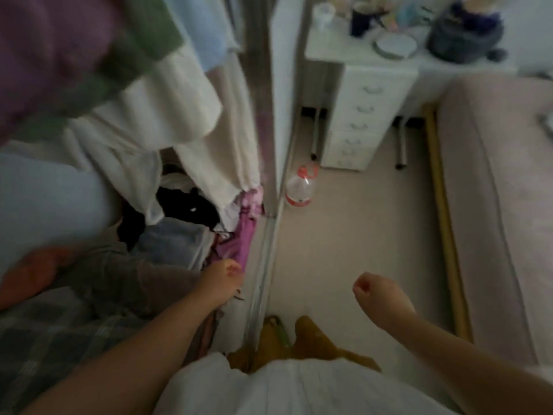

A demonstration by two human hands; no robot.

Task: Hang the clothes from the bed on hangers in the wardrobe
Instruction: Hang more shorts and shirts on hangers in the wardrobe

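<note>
The left hand (223, 281) reaches down into the bottom of the wardrobe (263, 85), its fingers curled at the lower end of a purple garment (247, 235); blur hides whether they pinch the cloth or only touch it, so its grip cannot be told. The left forearm runs up from the lower left corner, stretched nearly straight. The right hand (375, 298) hangs over the pale floor (359, 235), closed into a loose fist that holds nothing, wrist bent, forearm coming in from the lower right.

Beside the left hand lies a heap of clothes (167, 235), black, grey and plaid, their shapes smeared and hard to separate. Above it hang cream garments (167, 109), and a purple and green one (59, 40) is cut off at the top left corner. No hanger can be made out. The bed (493, 205), under a pink cover, runs along the right edge, only partly in view.

A clear plastic bottle (299, 187) with a red cap stands on the floor by the wardrobe's door edge. Behind it is a white drawer unit (368, 115) under a desk whose clutter is too blurred to name.
</note>
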